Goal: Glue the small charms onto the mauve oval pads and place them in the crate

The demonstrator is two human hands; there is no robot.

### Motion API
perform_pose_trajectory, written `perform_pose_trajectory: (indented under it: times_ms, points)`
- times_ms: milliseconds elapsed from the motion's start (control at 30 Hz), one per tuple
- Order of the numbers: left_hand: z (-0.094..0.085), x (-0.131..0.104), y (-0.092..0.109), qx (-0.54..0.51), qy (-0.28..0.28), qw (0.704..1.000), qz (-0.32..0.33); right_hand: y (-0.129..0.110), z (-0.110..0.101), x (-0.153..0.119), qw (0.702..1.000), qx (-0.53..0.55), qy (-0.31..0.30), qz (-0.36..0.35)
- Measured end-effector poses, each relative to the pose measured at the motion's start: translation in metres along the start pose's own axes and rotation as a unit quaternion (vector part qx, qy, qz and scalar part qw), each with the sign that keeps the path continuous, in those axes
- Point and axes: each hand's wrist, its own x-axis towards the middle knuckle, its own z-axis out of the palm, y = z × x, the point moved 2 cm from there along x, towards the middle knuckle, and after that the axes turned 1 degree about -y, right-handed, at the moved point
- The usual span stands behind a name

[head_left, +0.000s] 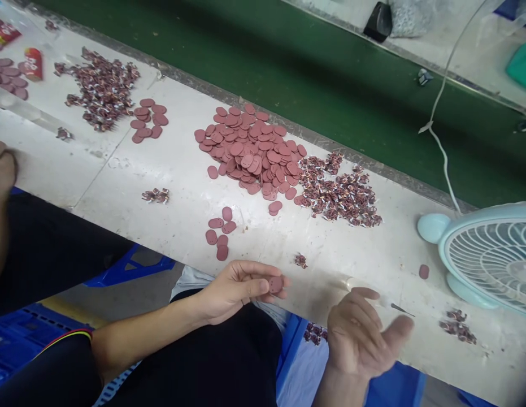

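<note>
My left hand (235, 291) is closed on a reddish-brown oval piece (275, 284), pinched between thumb and fingers at the table's near edge; small dark holes show on its face. To the right, my right hand (358, 333) is raised with its fingers apart and nothing visible in them; it is slightly blurred. Just beyond its thumb is a thin, dark pointed tool (401, 310). A small cluster of brown-and-white pieces (300, 260) lies between the hands. Several loose oval pieces (222, 239) are spread above my left hand.
A large pile of oval pieces (250, 150) adjoins a heap of small brown-and-white parts (345, 195) on the white table (182, 169). A light-blue fan (495, 254) stands at right. Another person's hand (2, 169) is at left, near a second heap of small parts (101, 87).
</note>
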Motion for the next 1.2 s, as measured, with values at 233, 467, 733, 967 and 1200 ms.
perform_pose_trajectory:
  times_ms: [233, 467, 733, 967, 1200]
  points:
    - [-0.005, -0.003, 0.005, 0.02, 0.035, 0.999, -0.002, -0.009, -0.019, 0.005, 0.707, 0.644, -0.29, 0.037]
    - [0.001, -0.004, 0.003, 0.021, 0.027, 0.999, -0.002, -0.006, -0.016, 0.004, 0.417, 0.846, -0.326, -0.061]
    - [0.004, -0.001, -0.002, 0.058, -0.026, 0.998, 0.021, 0.058, -0.006, -0.038, 0.074, 0.927, -0.367, 0.01]
    - [0.006, -0.003, -0.004, 0.107, -0.062, 0.992, 0.026, 0.075, -0.026, -0.035, 0.051, 0.952, -0.301, -0.03]
    - [0.012, -0.008, -0.004, 0.083, -0.068, 0.994, 0.035, 0.072, -0.034, -0.035, 0.062, 0.942, -0.33, -0.016]
